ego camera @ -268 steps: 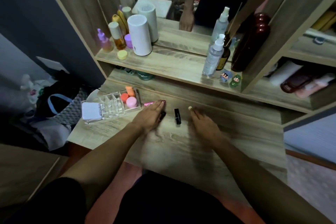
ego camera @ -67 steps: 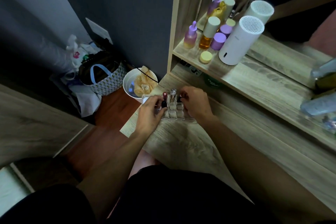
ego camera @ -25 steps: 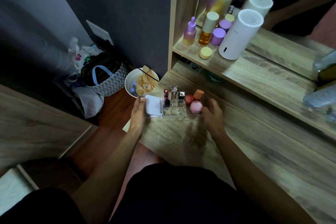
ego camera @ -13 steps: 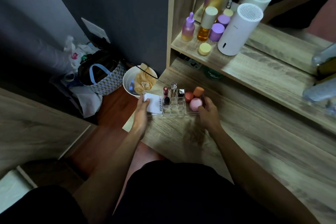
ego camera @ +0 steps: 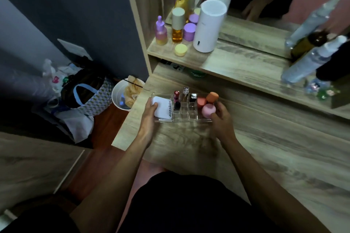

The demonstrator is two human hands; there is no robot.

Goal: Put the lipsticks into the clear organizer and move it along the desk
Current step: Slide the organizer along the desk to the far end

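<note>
Now that the right hand [ego camera: 220, 119] has come in from the open table [ego camera: 265, 147] where it hung a second ago, both hands bracket the clear organizer [ego camera: 181, 117] at its two ends. The left hand [ego camera: 149, 113] is curled round the left end, thumb lying on the white pad [ego camera: 162, 107] in that section; the right hand is curled against the right end, fingers beside the pink sponge [ego camera: 208, 110] and the two orange ones behind it. The organizer sits at the left end of the table, close to the corner above the white bin [ego camera: 118, 98] on the floor. The lipsticks [ego camera: 176, 95] stand upright in the small middle cells, four as far as I can tell, and none lies loose on the wood. So the loading looks done, and the two-handed hold reads as the start of the move. Whether the organizer is lifted or only gripped cannot be told. It sits near the edge, so a slide rightward seems the safer course.
</note>
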